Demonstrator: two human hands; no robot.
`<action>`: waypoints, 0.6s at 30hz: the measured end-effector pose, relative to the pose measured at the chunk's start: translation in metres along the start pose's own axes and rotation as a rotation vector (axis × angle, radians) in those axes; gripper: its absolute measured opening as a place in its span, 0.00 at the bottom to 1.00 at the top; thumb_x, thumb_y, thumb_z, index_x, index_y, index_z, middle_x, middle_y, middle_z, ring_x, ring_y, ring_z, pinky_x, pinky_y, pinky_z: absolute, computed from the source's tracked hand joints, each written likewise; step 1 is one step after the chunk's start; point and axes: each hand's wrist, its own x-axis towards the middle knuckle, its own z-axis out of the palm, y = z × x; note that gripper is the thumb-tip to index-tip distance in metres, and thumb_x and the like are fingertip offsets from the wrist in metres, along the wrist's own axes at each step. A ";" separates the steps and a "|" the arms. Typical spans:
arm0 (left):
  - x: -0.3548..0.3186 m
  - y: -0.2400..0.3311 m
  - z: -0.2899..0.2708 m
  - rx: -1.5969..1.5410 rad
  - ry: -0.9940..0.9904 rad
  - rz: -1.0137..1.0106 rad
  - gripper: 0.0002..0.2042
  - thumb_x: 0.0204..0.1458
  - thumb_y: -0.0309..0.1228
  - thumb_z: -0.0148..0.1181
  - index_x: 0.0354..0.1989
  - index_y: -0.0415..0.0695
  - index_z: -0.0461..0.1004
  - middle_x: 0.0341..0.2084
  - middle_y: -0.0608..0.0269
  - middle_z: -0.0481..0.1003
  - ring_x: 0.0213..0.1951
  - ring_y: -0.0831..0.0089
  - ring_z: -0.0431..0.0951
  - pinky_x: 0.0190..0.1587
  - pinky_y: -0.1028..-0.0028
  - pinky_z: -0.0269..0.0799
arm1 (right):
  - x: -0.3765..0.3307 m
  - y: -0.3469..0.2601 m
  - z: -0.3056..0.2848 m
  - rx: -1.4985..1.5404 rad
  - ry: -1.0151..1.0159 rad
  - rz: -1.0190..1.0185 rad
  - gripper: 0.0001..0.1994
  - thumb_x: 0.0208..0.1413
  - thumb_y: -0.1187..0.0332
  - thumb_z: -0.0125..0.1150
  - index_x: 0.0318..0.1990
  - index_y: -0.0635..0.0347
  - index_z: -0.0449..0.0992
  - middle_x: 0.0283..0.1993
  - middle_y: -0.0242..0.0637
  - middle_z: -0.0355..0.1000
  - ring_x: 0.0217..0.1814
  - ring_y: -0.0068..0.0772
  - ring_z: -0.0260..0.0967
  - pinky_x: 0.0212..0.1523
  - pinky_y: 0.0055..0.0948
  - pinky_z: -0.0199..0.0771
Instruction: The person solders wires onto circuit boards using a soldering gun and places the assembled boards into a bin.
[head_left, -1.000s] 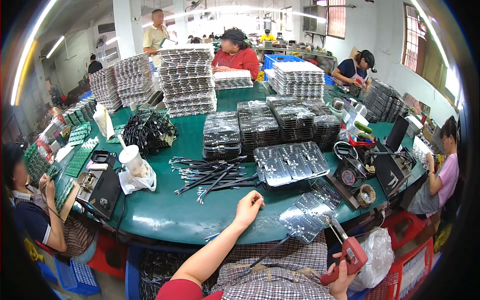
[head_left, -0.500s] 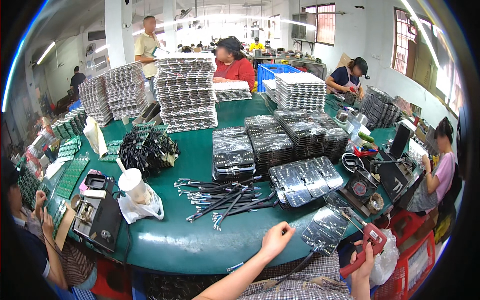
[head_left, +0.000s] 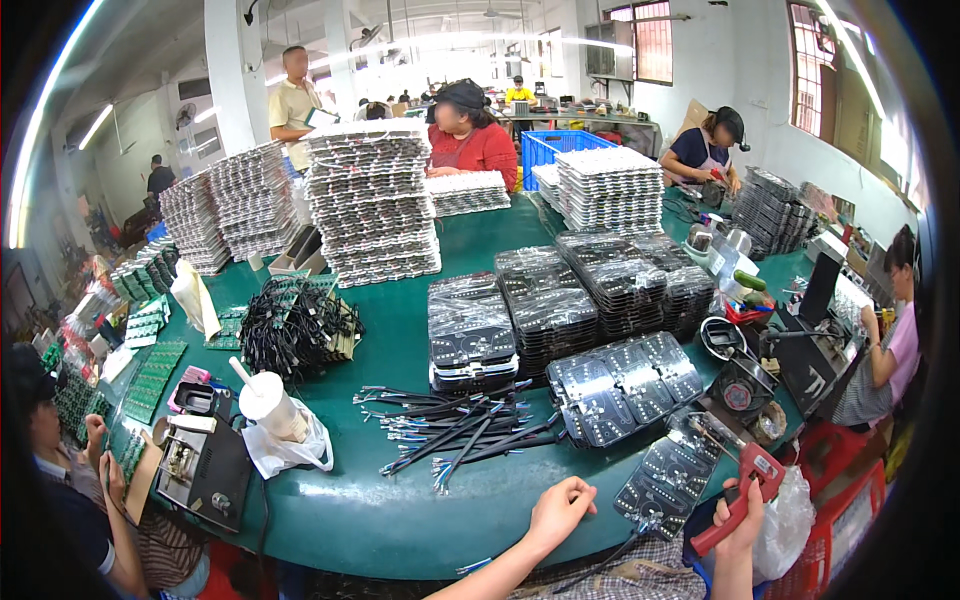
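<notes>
My right hand (head_left: 737, 520) grips a red pistol-shaped soldering gun (head_left: 755, 490) by its handle. The gun's long metal nozzle points up and left across a black circuit board panel (head_left: 668, 477) at the table's near edge. A dark cable (head_left: 612, 552) runs from the panel's lower end toward my lap. Left of the panel, my left hand (head_left: 562, 508) is held with its fingers curled in, and nothing shows in them. Beyond it lies a loose pile of black cables with bare wire ends (head_left: 470, 425). A stack of black panels (head_left: 625, 388) stands just behind the single panel.
Tall stacks of white-edged panels (head_left: 370, 205) and more black panels (head_left: 545, 310) fill the far side. A drink cup (head_left: 272, 408) in a plastic bag and a black soldering machine (head_left: 205, 470) stand left. A fan-like device (head_left: 742, 388) sits right. Several co-workers surround the table.
The whole scene has shifted down a little in the picture. My left hand's fingers have turned slightly, staying beside the panel. My right hand still holds the soldering gun over the panel.
</notes>
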 end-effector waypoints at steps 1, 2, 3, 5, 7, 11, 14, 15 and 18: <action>0.001 -0.005 0.001 -0.020 0.010 0.000 0.12 0.55 0.40 0.50 0.32 0.44 0.72 0.21 0.69 0.78 0.24 0.78 0.74 0.30 0.75 0.65 | 0.000 0.001 0.000 0.043 0.037 -0.007 0.21 0.60 0.50 0.45 0.37 0.64 0.67 0.22 0.32 0.65 0.11 0.18 0.56 0.10 0.17 0.55; 0.001 -0.009 0.001 -0.038 0.021 0.000 0.12 0.55 0.40 0.50 0.31 0.44 0.72 0.20 0.68 0.78 0.23 0.78 0.74 0.29 0.75 0.65 | 0.001 0.002 -0.002 0.088 0.074 -0.013 0.22 0.60 0.51 0.45 0.37 0.66 0.67 0.23 0.34 0.66 0.11 0.20 0.56 0.10 0.18 0.55; 0.003 -0.011 0.002 -0.036 0.024 -0.003 0.12 0.55 0.40 0.50 0.31 0.44 0.72 0.20 0.68 0.78 0.23 0.78 0.74 0.29 0.75 0.65 | 0.002 0.001 -0.007 0.090 0.073 -0.009 0.22 0.60 0.51 0.45 0.37 0.66 0.67 0.23 0.34 0.66 0.11 0.20 0.56 0.10 0.18 0.55; 0.003 -0.014 0.003 -0.077 0.041 0.015 0.12 0.55 0.39 0.50 0.31 0.43 0.71 0.20 0.67 0.78 0.23 0.78 0.74 0.29 0.76 0.65 | 0.007 -0.001 -0.020 0.114 0.043 0.004 0.21 0.60 0.51 0.44 0.39 0.64 0.66 0.29 0.34 0.68 0.12 0.21 0.57 0.10 0.18 0.55; 0.000 -0.002 0.004 -0.062 0.049 0.007 0.10 0.56 0.36 0.50 0.31 0.42 0.70 0.20 0.67 0.77 0.23 0.81 0.72 0.29 0.78 0.63 | 0.014 -0.001 -0.039 0.159 0.057 0.021 0.21 0.60 0.51 0.45 0.40 0.63 0.66 0.32 0.34 0.68 0.12 0.21 0.57 0.10 0.19 0.55; 0.000 -0.006 0.012 0.023 0.115 0.062 0.07 0.58 0.31 0.48 0.33 0.40 0.68 0.21 0.65 0.76 0.27 0.82 0.72 0.31 0.79 0.65 | 0.030 -0.007 -0.066 0.284 0.061 0.125 0.21 0.59 0.48 0.45 0.41 0.59 0.67 0.24 0.28 0.63 0.14 0.18 0.56 0.12 0.17 0.58; -0.007 0.002 0.015 0.142 0.226 0.086 0.06 0.58 0.29 0.48 0.34 0.39 0.67 0.22 0.64 0.75 0.28 0.80 0.73 0.33 0.78 0.67 | 0.047 -0.007 -0.094 0.399 -0.008 0.229 0.21 0.59 0.47 0.45 0.41 0.57 0.67 0.21 0.27 0.62 0.14 0.19 0.56 0.14 0.18 0.60; -0.008 -0.002 0.015 0.126 0.273 0.114 0.05 0.58 0.28 0.48 0.34 0.38 0.66 0.23 0.63 0.75 0.29 0.79 0.73 0.34 0.78 0.67 | 0.054 -0.004 -0.100 0.456 -0.023 0.261 0.21 0.58 0.46 0.46 0.42 0.56 0.68 0.19 0.27 0.61 0.16 0.19 0.57 0.17 0.19 0.63; -0.014 -0.001 0.020 0.237 0.392 0.217 0.05 0.55 0.27 0.51 0.32 0.38 0.68 0.23 0.62 0.74 0.26 0.78 0.72 0.31 0.77 0.67 | 0.077 0.018 -0.134 0.604 -0.242 0.283 0.23 0.59 0.48 0.45 0.52 0.56 0.65 0.36 0.32 0.68 0.36 0.28 0.69 0.35 0.34 0.76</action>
